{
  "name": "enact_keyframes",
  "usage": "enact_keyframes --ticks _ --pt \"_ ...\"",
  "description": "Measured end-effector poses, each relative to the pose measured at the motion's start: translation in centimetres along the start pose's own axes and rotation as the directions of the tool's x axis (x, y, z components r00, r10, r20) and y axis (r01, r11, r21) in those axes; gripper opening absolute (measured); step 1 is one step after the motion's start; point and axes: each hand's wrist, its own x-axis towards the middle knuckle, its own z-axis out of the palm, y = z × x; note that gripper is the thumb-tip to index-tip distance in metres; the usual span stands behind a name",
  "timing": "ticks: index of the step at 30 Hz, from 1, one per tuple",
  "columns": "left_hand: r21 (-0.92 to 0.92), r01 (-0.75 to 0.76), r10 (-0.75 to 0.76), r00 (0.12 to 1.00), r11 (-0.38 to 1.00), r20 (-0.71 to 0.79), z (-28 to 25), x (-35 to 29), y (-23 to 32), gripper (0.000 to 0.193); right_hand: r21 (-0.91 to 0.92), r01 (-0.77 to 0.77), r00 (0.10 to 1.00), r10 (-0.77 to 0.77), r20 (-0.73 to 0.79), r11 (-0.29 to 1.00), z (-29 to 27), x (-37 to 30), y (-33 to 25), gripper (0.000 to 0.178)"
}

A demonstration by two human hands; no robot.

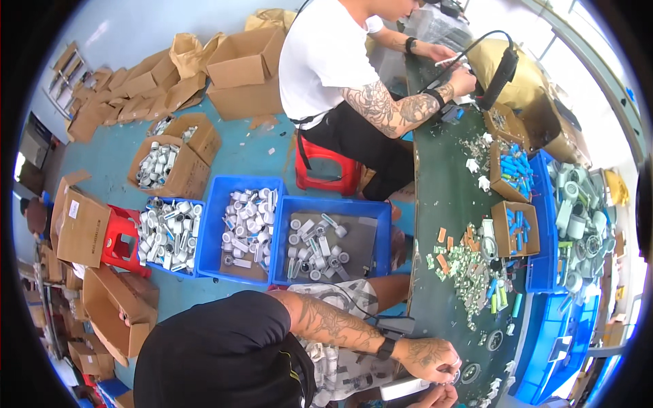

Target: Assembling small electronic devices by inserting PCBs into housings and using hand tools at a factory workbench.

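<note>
My left hand [427,359], with a dark band at its wrist, reaches over the near edge of the green table [435,177]. Its fingers are pinched together on something too small to make out. Just below it my right hand [439,396] shows only in part, fingertips curled toward the left; what it grips is hidden. A white casing [405,388] sticks out beside both hands, and I cannot tell which one touches it. Beyond my fingers lies a round grey ring [470,372]. Several grey-white plastic parts [326,370] rest on my lap.
Green circuit boards [469,279] are heaped on the table, near cartons of blue battery cells [515,170]. Blue bins [330,202] of white parts stand on the left. A co-worker in a white shirt [323,54] sits on a red stool [326,165], hands at the table's far end.
</note>
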Motion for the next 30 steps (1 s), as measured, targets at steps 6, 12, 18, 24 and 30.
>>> enact_keyframes --ticks 6,12,18,24,30 --pt "-0.019 0.012 -0.012 1.000 1.000 0.027 -0.1 0.5 -0.3 0.015 -0.078 0.047 0.997 -0.051 -0.050 0.996 0.9 -0.4 -1.6 0.019" --pt "0.037 0.060 -0.064 0.993 0.998 0.097 0.2 0.8 0.2 0.019 -0.202 0.028 0.997 -0.041 -0.058 0.979 0.5 -0.3 -0.6 0.009" --pt "0.110 0.009 -0.018 0.997 0.994 0.078 -0.1 1.0 0.2 0.015 -0.197 0.045 0.995 -0.062 -0.079 0.979 1.1 0.1 -1.3 0.010" --pt "0.127 0.094 -0.107 0.989 0.987 0.098 -0.5 1.6 0.6 0.012 -0.142 0.025 0.997 -0.035 -0.072 0.989 1.7 0.4 -1.8 0.009" --pt "0.193 0.142 -0.160 0.984 0.971 0.080 -1.1 1.0 2.0 0.012 -0.087 0.028 1.000 -0.029 -0.007 0.996 2.1 0.5 -2.3 0.009"
